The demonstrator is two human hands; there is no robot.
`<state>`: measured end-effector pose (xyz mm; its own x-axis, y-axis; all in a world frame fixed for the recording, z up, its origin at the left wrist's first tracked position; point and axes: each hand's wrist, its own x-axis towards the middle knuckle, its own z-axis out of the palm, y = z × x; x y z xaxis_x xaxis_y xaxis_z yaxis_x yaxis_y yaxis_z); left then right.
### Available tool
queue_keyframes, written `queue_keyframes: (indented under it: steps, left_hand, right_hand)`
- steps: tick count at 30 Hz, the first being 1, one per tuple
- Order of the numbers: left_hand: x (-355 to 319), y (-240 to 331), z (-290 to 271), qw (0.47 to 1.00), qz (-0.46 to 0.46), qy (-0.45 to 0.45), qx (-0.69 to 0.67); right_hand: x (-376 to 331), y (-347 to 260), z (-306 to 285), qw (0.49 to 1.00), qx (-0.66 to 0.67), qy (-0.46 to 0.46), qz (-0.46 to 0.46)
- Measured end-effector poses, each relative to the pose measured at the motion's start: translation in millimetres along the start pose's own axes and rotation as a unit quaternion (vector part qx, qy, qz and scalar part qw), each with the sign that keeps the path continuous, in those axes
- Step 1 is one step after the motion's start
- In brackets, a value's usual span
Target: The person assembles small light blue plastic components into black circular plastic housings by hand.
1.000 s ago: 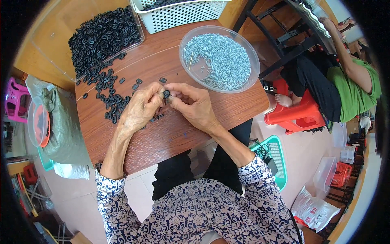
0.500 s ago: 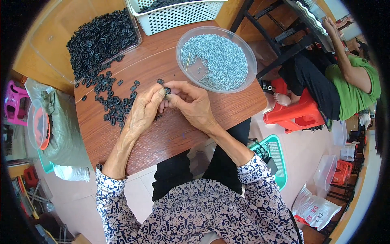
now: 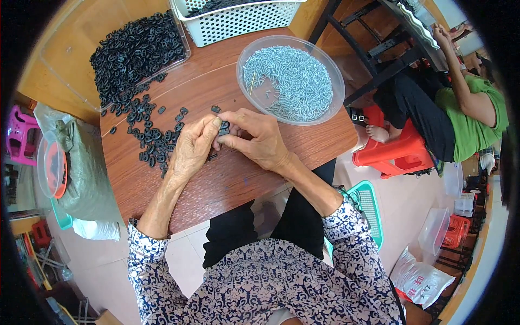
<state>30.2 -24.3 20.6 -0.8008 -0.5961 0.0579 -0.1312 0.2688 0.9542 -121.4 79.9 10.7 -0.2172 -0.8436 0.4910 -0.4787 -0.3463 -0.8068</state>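
head view is showing the left hand (image 3: 190, 147) and right hand (image 3: 254, 138) meeting fingertip to fingertip above the worktop (image 3: 227, 179), both pinching one small black clip (image 3: 223, 128) between them (right grip lying nearer the bowl of grey pins (image 3: 291, 81), up and to the right).

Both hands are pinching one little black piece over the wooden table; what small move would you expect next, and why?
Probably the right hand reaches to the clear round plastic bowl of small silvery metal pins for one pin. Both hands meet on a small black plastic piece, the left hand steadying it, and no pin shows between the fingers. The bowl lies just beyond the right hand, so the reach looks short.
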Motion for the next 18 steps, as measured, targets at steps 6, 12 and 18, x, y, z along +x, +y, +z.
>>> queue_keyframes:
  steps: [6, 12, 18]
  left_hand:
    - [0.3, -3.0, 8.3, 0.998, 0.007, 0.008, -0.064]
    - [0.0, -5.3, 8.8, 0.999, 0.022, 0.001, -0.035]
    - [-0.5, -6.0, 9.1, 0.999, 0.034, -0.002, -0.013]
  right_hand:
    - [-1.2, -0.8, 0.5, 0.999, -0.026, 0.021, -0.014]
    - [-1.4, -1.9, -2.4, 0.999, -0.034, -0.005, -0.017]
    - [-1.7, -5.6, -2.3, 0.999, -0.037, -0.005, -0.023]
